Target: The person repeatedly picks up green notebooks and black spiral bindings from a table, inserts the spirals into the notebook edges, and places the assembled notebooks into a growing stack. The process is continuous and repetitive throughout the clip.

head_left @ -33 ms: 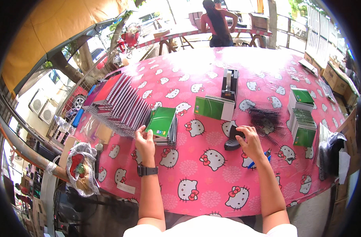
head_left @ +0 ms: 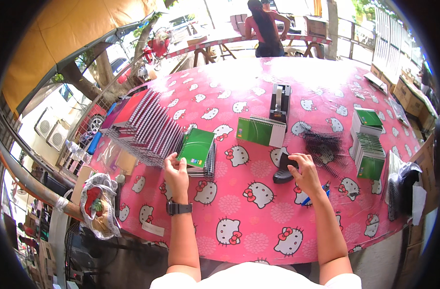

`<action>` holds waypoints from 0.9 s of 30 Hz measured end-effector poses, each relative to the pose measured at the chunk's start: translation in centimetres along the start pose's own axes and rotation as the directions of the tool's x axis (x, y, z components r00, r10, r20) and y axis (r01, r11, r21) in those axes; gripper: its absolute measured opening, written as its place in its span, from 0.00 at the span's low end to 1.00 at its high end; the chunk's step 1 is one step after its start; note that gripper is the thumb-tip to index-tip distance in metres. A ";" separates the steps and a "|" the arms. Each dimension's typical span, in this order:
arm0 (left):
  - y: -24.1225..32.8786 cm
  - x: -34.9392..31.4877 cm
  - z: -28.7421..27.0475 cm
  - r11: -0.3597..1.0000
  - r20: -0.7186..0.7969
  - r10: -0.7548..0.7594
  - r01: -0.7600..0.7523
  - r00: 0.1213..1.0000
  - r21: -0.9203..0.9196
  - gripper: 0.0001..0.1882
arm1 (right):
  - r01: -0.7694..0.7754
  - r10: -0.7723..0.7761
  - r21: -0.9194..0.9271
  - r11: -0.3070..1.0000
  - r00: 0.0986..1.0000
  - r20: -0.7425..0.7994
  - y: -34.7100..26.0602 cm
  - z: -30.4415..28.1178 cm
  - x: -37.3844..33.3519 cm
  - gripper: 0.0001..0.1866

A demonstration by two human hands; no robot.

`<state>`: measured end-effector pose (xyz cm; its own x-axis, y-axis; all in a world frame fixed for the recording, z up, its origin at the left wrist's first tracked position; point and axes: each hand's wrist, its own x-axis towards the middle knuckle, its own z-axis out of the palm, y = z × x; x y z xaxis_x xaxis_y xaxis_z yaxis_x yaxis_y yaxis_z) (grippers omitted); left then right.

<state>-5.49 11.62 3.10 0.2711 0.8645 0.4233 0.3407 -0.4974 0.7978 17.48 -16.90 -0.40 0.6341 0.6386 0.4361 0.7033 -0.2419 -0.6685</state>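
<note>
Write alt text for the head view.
A person's left hand rests on a stack of green spiral notebooks while the right hand grips a black tool on a pink cartoon-cat tablecloth. More notebooks fan out at left; loose black spiral coils lie at right.

A green-covered spiral notebook (head_left: 197, 147) is lying flat on top of a short stack of notebooks (head_left: 204, 167) on the pink patterned tablecloth (head_left: 249, 212), tilting a little so its long side is running away from the person, with its near left corner touching the left hand (head_left: 175, 174). A black handled tool (head_left: 282, 169) is resting on the cloth to the right of that stack, its rounded dark body pointing toward the person and sitting partly under the fingers of the right hand (head_left: 306, 174).
</note>
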 end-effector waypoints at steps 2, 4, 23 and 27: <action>0.4 -0.3 0.0 0.914 -0.097 0.294 -0.250 0.951 0.319 0.21 | 0.053 -0.053 -0.044 0.998 0.999 0.003 0.2 -0.4 0.1 0.19; 0.6 -1.1 -0.6 0.837 -0.066 0.447 -0.391 0.892 0.384 0.23 | 0.196 -0.194 -0.132 0.972 0.981 0.024 -0.1 0.1 -0.3 0.22; 2.0 -2.0 2.1 0.683 0.347 0.294 -0.450 0.891 0.575 0.32 | 0.112 -0.043 -0.322 0.940 0.976 0.215 0.5 2.5 -1.0 0.26; 3.4 -0.8 1.0 0.783 0.462 0.266 -0.469 0.846 0.409 0.33 | 0.129 -0.061 -0.335 0.933 0.977 0.204 1.2 2.8 -1.2 0.27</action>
<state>-3.64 9.14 5.00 0.7358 0.5662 0.3716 0.5077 -0.8243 0.2506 16.65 -15.95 -3.38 0.5106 0.7880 0.3439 0.8458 -0.3884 -0.3658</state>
